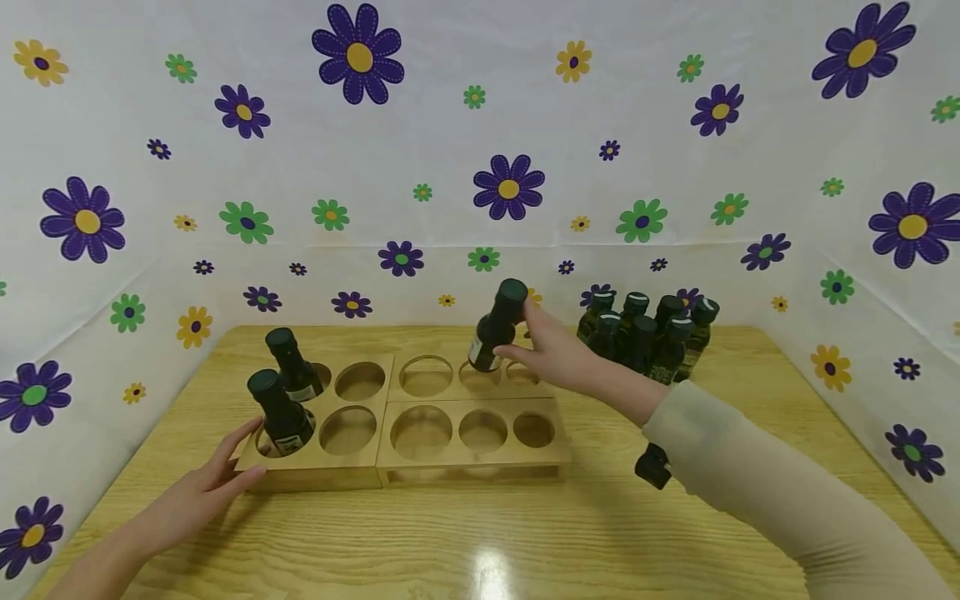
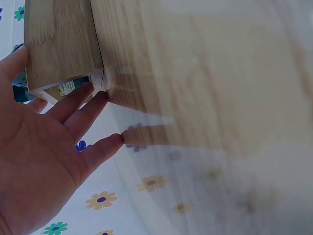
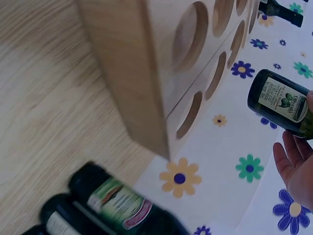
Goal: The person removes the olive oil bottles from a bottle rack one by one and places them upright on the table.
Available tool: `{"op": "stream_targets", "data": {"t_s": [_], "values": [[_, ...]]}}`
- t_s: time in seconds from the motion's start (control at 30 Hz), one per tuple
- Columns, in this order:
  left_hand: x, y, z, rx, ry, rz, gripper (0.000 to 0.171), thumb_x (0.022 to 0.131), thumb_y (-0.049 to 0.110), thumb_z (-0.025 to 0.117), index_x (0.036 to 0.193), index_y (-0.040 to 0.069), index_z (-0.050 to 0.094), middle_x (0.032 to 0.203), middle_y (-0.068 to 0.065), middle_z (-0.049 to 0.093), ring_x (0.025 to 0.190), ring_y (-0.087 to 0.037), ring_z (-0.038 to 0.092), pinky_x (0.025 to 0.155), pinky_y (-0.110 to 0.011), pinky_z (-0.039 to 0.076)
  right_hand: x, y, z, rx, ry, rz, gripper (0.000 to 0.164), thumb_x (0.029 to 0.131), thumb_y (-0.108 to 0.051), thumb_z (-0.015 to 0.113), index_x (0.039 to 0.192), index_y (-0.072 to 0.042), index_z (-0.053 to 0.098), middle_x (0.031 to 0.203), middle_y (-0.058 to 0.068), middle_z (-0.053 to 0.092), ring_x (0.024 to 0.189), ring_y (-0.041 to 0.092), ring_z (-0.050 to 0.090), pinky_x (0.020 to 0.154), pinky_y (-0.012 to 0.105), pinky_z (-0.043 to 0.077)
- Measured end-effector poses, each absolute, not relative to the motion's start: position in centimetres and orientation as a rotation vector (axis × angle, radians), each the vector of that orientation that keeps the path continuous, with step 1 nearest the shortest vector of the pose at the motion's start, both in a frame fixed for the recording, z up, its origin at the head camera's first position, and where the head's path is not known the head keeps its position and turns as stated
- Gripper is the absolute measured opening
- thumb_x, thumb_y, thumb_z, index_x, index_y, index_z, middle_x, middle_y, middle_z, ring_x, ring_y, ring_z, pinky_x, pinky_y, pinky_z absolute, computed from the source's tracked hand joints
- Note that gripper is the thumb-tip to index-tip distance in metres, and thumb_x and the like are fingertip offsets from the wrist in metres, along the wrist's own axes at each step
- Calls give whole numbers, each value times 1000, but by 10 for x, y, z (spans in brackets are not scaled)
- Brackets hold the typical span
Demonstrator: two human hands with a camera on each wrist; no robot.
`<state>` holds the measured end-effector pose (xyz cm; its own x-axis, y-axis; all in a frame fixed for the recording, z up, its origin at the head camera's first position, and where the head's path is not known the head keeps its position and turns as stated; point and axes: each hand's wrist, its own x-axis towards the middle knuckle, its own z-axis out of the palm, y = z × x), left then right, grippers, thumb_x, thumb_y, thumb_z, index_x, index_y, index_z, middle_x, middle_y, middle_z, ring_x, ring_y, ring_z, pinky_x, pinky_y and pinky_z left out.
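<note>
My right hand (image 1: 558, 350) pinches a dark green olive oil bottle (image 1: 495, 333), tilted over the back row of holes in the right part of the wooden bottle rack. An olive label on that bottle (image 3: 282, 100) faces the right wrist view. At the rack's left end (image 1: 315, 479), my left hand (image 1: 202, 492) touches the front left corner, thumb on the front face and fingers spread fairly straight. Two dark bottles stand in the rack's left holes: a front one (image 1: 281, 412) close to the left hand and a back one (image 1: 294, 367).
A group of several similar dark bottles (image 1: 663, 354) stands on the wooden table (image 1: 480, 542) at the right, beyond the right forearm. A white flowered sheet (image 1: 450, 125) surrounds the table at the back and sides. A small black device (image 1: 652, 467) sits under the right wrist.
</note>
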<state>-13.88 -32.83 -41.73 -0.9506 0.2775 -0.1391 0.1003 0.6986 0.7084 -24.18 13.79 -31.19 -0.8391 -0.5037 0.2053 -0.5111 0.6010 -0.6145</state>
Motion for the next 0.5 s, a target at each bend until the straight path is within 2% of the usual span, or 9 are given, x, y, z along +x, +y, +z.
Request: {"op": "stream_targets", "data": {"t_s": [0.1, 0.17, 0.27, 0.4, 0.5], "values": [[-139, -328, -416, 300, 2670, 1098, 71, 104, 38, 45, 157, 23, 2, 155, -32, 10, 127, -59, 33, 93, -65, 40, -236, 159, -311, 850, -2797, 1025, 59, 94, -22, 67, 139, -2, 34, 123, 17, 58, 118, 34, 54, 97, 52, 44], [-139, -329, -416, 288, 2659, 1100, 71, 104, 38, 45, 157, 23, 1, 155, -32, 9, 127, -59, 33, 92, -64, 41, -232, 173, -312, 832, -2795, 1028, 54, 94, -21, 67, 134, -1, 36, 119, 17, 59, 111, 33, 57, 92, 51, 47], [-139, -329, -416, 269, 2647, 1096, 71, 104, 39, 45, 157, 25, 1, 155, -33, 10, 127, -59, 34, 91, -63, 43, -222, 195, -311, 748, -2841, 989, 57, 96, -25, 64, 136, 4, 35, 117, 18, 58, 106, 34, 59, 86, 50, 50], [-140, -329, -418, 271, 2654, 1090, 71, 104, 40, 45, 157, 28, 1, 154, -34, 12, 126, -58, 37, 89, -62, 44, -207, 223, -309, 667, -2870, 946, 55, 96, -27, 64, 131, 6, 37, 117, 20, 57, 108, 38, 58, 88, 51, 49], [-140, -329, -420, 289, 2663, 1097, 71, 104, 39, 45, 157, 28, 0, 155, -33, 12, 125, -58, 37, 89, -62, 45, -199, 241, -308, 652, -2845, 921, 45, 95, -22, 66, 123, 3, 39, 114, 22, 58, 106, 41, 58, 89, 53, 49]]}}
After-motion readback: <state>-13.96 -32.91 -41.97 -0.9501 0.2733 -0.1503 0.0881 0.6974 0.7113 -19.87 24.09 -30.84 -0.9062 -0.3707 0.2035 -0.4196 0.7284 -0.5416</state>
